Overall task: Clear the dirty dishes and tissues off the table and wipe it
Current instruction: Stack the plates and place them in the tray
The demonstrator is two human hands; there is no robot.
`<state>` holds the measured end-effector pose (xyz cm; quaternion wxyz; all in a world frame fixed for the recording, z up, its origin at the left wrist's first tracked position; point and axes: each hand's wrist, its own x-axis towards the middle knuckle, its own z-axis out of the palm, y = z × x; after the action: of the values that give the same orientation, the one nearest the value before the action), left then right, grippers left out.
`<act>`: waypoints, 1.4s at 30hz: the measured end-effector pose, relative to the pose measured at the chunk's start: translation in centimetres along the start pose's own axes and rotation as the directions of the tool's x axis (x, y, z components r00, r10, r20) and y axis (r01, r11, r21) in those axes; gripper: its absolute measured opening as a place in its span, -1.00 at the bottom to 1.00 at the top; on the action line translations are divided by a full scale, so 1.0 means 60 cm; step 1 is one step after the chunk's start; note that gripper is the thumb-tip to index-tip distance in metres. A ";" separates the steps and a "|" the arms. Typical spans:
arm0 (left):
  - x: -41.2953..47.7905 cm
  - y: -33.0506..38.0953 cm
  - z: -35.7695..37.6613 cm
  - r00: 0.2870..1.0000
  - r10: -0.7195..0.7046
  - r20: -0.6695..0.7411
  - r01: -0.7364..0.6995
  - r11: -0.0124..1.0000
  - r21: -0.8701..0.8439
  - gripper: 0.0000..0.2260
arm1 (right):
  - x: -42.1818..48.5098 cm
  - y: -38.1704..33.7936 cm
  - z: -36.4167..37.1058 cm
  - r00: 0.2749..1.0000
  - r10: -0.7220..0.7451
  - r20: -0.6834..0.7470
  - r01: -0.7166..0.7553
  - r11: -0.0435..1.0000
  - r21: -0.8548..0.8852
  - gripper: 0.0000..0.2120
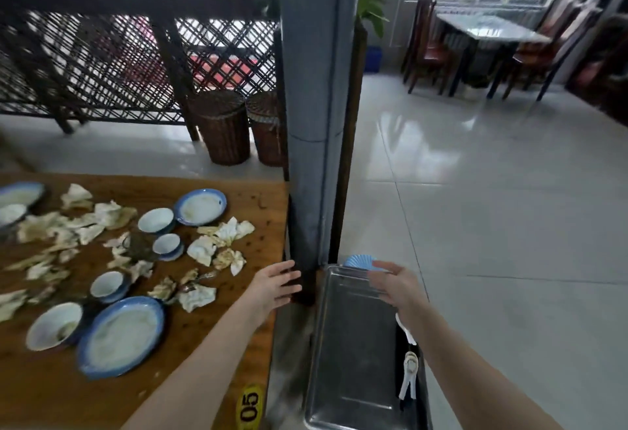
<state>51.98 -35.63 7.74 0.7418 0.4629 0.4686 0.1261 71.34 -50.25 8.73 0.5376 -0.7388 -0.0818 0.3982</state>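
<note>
A wooden table at the left carries several dirty blue-rimmed plates and bowls, such as a large plate, a bowl and a far plate. Crumpled stained tissues lie scattered among them. To the right of the table stands an empty metal tray. My left hand hovers open over the table's right edge. My right hand reaches over the tray's far end, fingers straight, holding nothing.
A grey pillar rises just behind the table corner and tray. Two wicker baskets stand by a lattice screen. A blue ribbed object sits beyond the tray. White items hang at the tray's right side. Tiled floor spreads right.
</note>
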 end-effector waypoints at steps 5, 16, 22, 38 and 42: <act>-0.048 0.006 -0.158 0.998 -0.011 -0.054 0.012 1.000 0.021 -0.73 | -0.041 -0.005 0.166 0.996 -0.001 0.093 0.002 1.000 -0.004 -0.72; -0.155 -0.069 -0.511 0.959 -0.114 -0.260 0.093 0.991 -0.093 -0.80 | -0.149 0.065 0.496 0.971 0.125 0.204 -0.091 0.982 -0.167 -0.79; -0.188 -0.098 -0.603 0.910 -0.181 -0.373 0.135 0.980 -0.147 -0.71 | -0.166 0.087 0.583 0.964 0.156 0.213 -0.108 0.969 -0.221 -0.86; -0.092 -0.165 -0.661 0.844 -0.296 -0.447 0.268 0.955 -0.126 -0.69 | -0.079 0.155 0.676 0.941 0.265 0.212 -0.154 0.889 -0.432 -0.73; -0.061 -0.164 -0.664 0.830 -0.327 -0.452 0.313 0.943 -0.108 -0.60 | -0.039 0.157 0.699 0.945 0.237 0.224 -0.096 0.858 -0.505 -0.66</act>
<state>15.28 -20.55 -3.33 0.6254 0.3232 0.7011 0.1138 38.52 -24.77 -2.60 0.2801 -0.7912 -0.1894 0.5095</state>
